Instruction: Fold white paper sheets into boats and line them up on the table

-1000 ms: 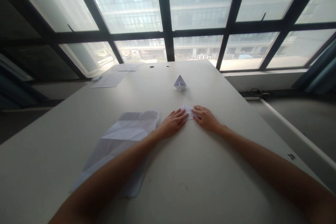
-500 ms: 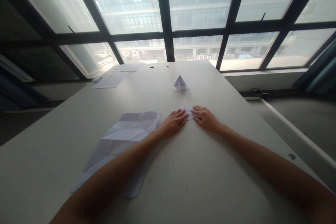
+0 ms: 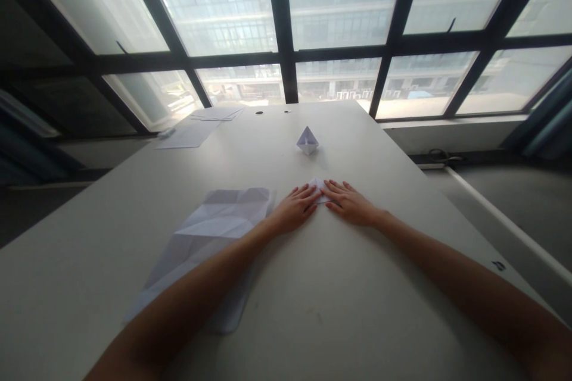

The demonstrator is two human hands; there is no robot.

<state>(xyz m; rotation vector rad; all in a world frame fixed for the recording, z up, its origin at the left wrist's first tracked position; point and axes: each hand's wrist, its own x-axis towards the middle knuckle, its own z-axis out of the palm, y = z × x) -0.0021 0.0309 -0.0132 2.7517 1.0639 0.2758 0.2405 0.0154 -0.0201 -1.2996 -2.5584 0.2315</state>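
A small folded white paper [image 3: 318, 184] lies flat on the white table [image 3: 357, 286], partly covered by fingers of both hands. My left hand [image 3: 295, 208] rests on its left side, fingers spread and laid flat. From the right, my right hand [image 3: 351, 202] presses on the same paper with its fingers stretched out, their tips close to those of my left hand. Just beyond the hands stands a folded paper boat [image 3: 307, 141], touched by neither hand.
A large creased sheet [image 3: 218, 220] lies at the left, partly under my left forearm. Flat papers [image 3: 187, 134] lie at the far left of the table. Windows rise behind the far edge. A dark mark [image 3: 499, 265] is near the right edge.
My right hand has slid slightly left over the small folded paper, its fingers now covering more of it. My left hand stays nearly in place.
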